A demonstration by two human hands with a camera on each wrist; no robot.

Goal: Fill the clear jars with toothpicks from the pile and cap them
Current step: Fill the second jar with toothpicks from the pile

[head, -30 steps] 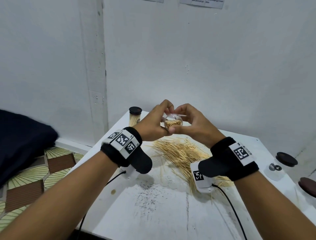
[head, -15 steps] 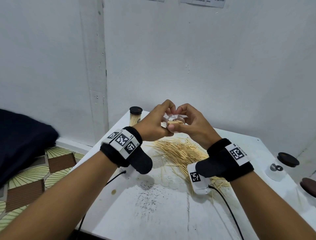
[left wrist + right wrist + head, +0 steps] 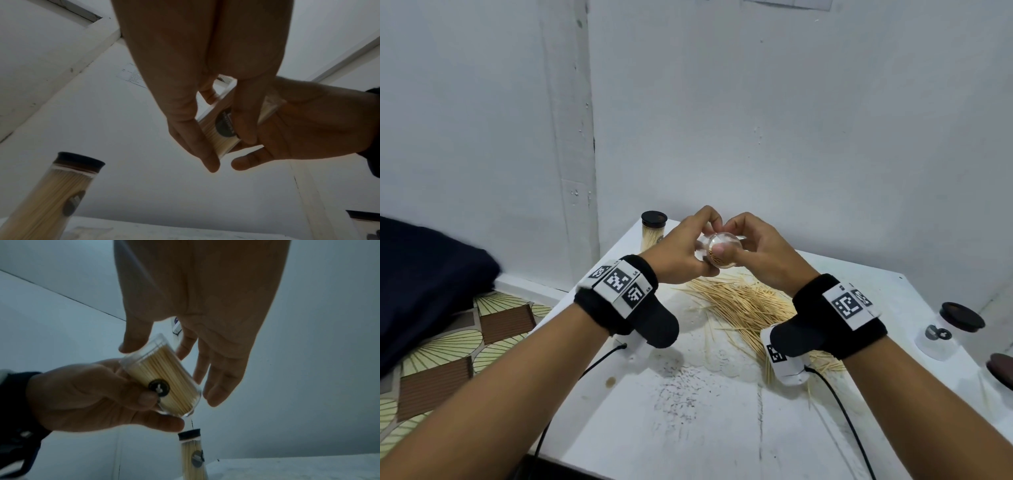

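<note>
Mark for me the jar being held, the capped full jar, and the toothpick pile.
held jar (image 3: 164,382): right wrist view, on its clear side wall.
capped full jar (image 3: 653,233): head view, on its toothpick-filled body.
toothpick pile (image 3: 743,301): head view, on the pile's middle.

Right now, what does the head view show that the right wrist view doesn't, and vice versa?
Head view only: the toothpick pile on the white table, and an empty jar with its dark cap at the right edge.

Right wrist view only: the side of the held jar, packed with toothpicks, its round dark sticker, and its mouth with no cap on it.

Both: the left hand gripping the held jar, the right hand at its open end, and the capped full jar standing behind.
</note>
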